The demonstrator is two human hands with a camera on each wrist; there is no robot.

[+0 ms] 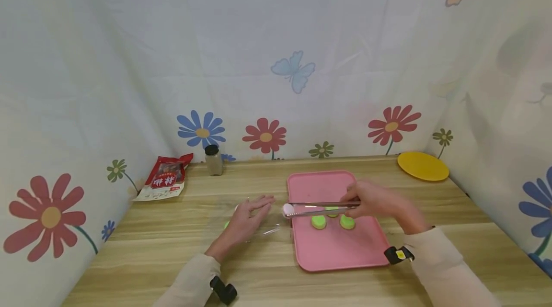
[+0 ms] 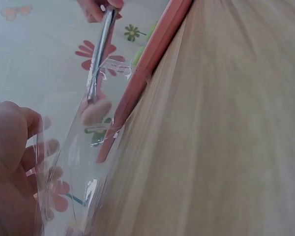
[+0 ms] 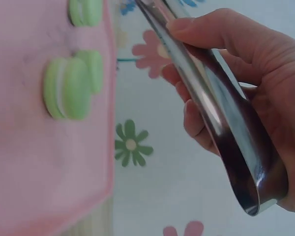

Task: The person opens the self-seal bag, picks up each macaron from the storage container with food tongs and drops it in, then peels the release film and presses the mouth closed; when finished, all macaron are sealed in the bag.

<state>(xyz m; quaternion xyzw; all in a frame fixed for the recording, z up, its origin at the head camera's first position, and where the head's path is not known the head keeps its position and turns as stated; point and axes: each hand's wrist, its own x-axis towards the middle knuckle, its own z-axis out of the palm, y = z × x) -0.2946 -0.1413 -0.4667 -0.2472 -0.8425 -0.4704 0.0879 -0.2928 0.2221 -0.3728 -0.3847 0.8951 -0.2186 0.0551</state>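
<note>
My right hand (image 1: 373,200) grips metal tongs (image 3: 206,98) above the pink tray (image 1: 340,254). A pale pink macaron (image 1: 288,210) sits between the tong tips, over the tray's left edge. Several green macarons (image 1: 318,222) lie on the tray beneath the tongs. To the tray's left, my left hand (image 1: 247,218) has its fingers extended at a clear plastic bag (image 2: 91,191). Those fingers show through the plastic in the left wrist view; I cannot tell how they touch it. Something green (image 1: 226,224) peeks out beside the left hand, mostly hidden.
At the back left lie a red and white food packet (image 1: 164,178) and a dark-lidded jar (image 1: 213,161). A yellow plate (image 1: 422,165) stands at the back right. Flowered cloth (image 1: 241,82) hangs around the wooden table (image 1: 151,249).
</note>
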